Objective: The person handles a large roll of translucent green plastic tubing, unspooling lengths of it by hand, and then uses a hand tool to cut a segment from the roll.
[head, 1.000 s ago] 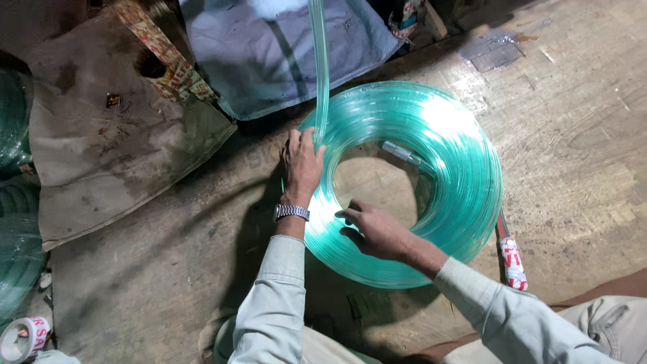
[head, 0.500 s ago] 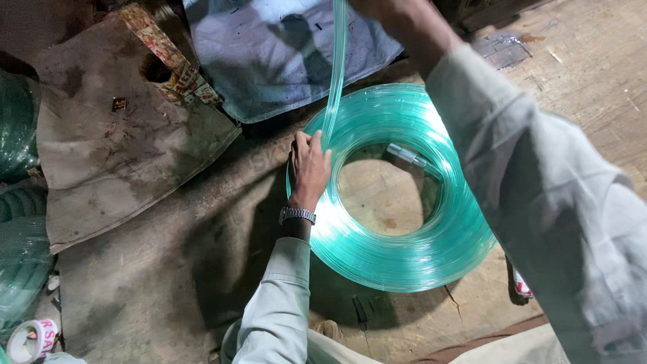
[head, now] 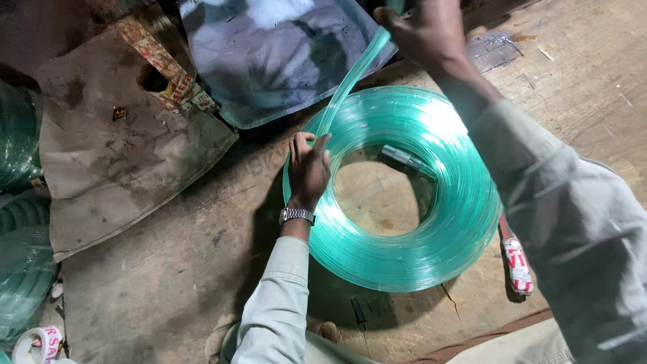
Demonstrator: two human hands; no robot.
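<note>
A large flat coil of clear green plastic hose (head: 431, 229) lies on the wooden floor. My left hand (head: 309, 168), with a metal wristwatch, presses on the coil's left inner edge. My right hand (head: 421, 30) is raised at the top of the view and grips the loose end of the hose (head: 354, 77), which runs taut from the coil up to that hand. A short strip of tape (head: 403, 157) sits on the coil's inner rim.
A grey plastic sheet (head: 269, 54) lies above the coil. A brown sack (head: 121, 148) covers the floor at left. More green hose coils (head: 23, 269) stack at the left edge. A tape roll (head: 37, 344) sits bottom left. A red-and-white tool (head: 515, 259) lies beside the coil.
My right hand left the coil's inner edge and rose to the top of the view, taking the loose hose end and pulling it taut. My left hand stays on the coil.
</note>
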